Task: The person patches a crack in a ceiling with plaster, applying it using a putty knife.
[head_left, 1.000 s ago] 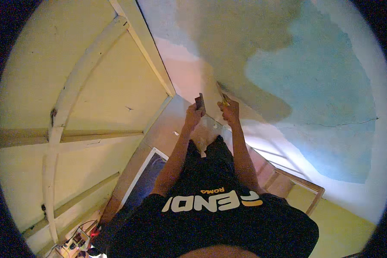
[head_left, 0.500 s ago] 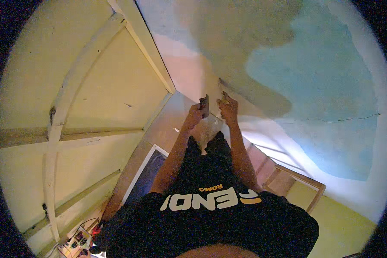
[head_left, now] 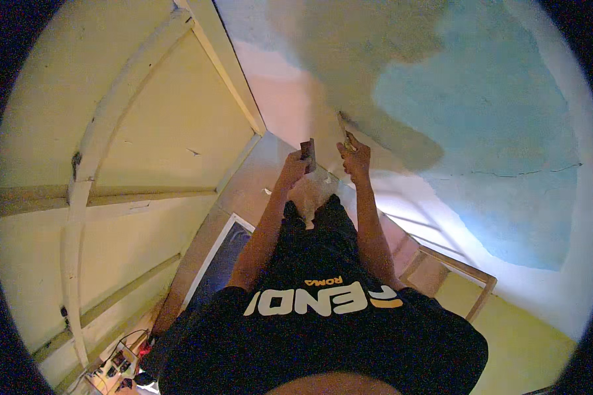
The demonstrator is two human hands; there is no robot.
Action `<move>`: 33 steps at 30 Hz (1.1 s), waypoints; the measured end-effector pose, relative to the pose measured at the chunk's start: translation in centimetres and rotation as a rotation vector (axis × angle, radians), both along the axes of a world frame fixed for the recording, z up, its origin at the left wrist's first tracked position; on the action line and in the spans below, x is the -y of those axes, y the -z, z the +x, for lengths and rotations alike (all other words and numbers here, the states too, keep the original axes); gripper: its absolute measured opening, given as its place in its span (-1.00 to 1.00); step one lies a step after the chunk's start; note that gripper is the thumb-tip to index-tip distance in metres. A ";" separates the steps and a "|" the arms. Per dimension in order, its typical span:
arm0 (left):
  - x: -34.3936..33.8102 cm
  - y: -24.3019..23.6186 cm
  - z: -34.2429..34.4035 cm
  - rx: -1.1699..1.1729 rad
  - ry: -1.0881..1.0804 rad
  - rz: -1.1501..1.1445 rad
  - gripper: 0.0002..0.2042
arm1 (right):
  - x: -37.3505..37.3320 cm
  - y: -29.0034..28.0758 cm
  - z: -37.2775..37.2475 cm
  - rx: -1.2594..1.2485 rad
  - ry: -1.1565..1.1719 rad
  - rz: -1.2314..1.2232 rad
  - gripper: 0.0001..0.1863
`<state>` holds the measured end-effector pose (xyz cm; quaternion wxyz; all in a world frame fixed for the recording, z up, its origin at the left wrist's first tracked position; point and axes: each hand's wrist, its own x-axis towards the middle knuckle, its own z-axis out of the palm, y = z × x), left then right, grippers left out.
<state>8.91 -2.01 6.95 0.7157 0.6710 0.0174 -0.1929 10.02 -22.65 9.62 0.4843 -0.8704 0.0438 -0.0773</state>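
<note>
My left hand (head_left: 292, 171) is closed around a flat, dark rectangular plate (head_left: 308, 155) that looks like a broad scraper, held upright. To its right, my right hand (head_left: 356, 160) grips a thin putty knife (head_left: 344, 129). The knife's narrow blade points away from me, its tip at or very near the painted wall (head_left: 468, 105); contact is hard to tell. Around the tip spreads a grey-brown patch (head_left: 356, 59) on the wall, beside turquoise and pinkish areas. The two tools are apart.
A yellow panelled wall (head_left: 171, 125) with wooden battens rises at left, meeting the painted wall in a corner. Below my left forearm lies a white-framed dark panel (head_left: 207, 263). A wooden frame (head_left: 484, 296) stands at lower right. Cables and small items (head_left: 122, 362) clutter the lower left.
My right hand has moved slightly away from me and to the right, its knife now pointing more straight ahead. My left hand with the plate has shifted a little left and away.
</note>
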 end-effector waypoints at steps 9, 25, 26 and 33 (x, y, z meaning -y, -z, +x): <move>1.1 -0.9 -0.9 -0.014 -0.074 -0.066 -0.79 | 0.8 0.0 0.6 -0.050 -0.002 -0.017 -0.44; -1.8 1.1 -1.4 -0.125 -0.174 -0.135 -0.83 | -2.7 -0.7 1.7 -0.239 0.012 0.198 -0.43; -2.2 1.4 -1.5 -0.108 -0.186 -0.116 -0.84 | -2.9 -0.9 1.3 -0.241 0.004 0.201 -0.43; -2.0 0.0 -1.8 -0.027 -0.172 -0.023 -0.85 | -2.7 -3.3 0.0 -0.407 0.100 0.456 -0.41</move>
